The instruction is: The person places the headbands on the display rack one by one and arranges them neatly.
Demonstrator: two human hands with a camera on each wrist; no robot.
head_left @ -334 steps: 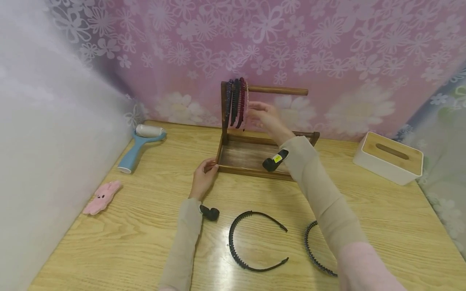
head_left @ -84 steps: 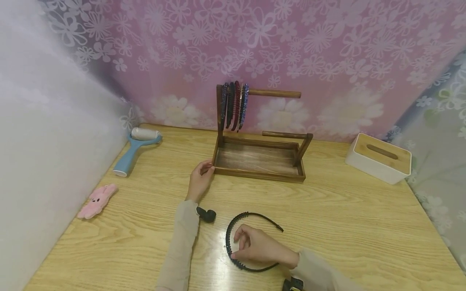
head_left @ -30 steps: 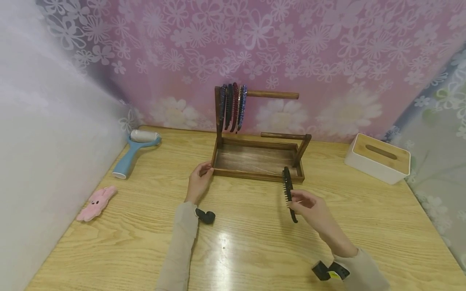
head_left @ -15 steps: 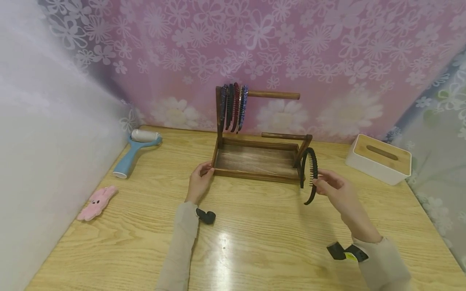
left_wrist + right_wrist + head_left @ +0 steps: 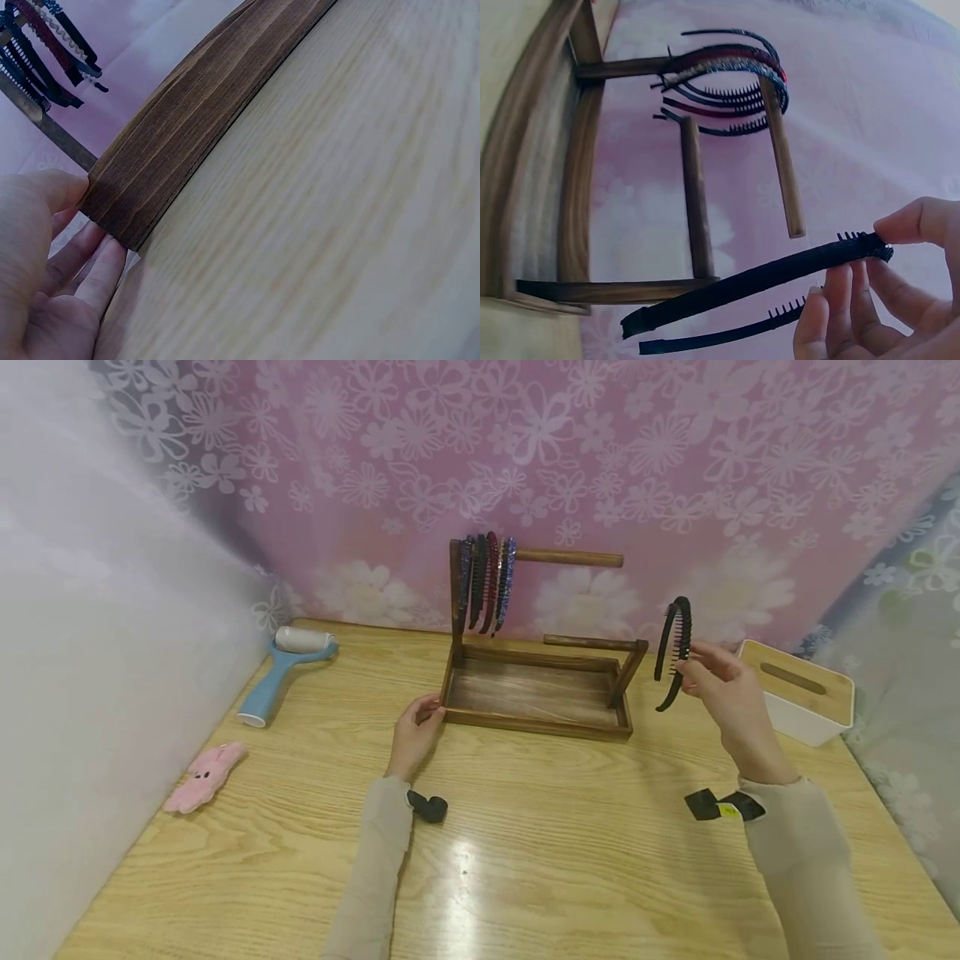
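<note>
My right hand pinches a black toothed headband between thumb and fingers, held upright in the air right of the wooden rack. In the right wrist view both ends of this headband point toward the rack's low arm. My left hand grips the rack's front left corner; in the left wrist view the thumb lies at the top edge of the dark wood and the fingers at its end. Several headbands, black, dark red and glittery blue, hang at the left of the upper bar.
A lower bar extends leftward from the rack's right post. The white tissue box with a wooden lid stands behind my right hand. At the left lie a blue lint roller and a pink plush toy. A pink floral curtain hangs behind.
A glittery blue headband has joined those on the upper bar. My right hand has picked up the black headband from the table and raised it rightward and up. The left hand stays at the corner.
</note>
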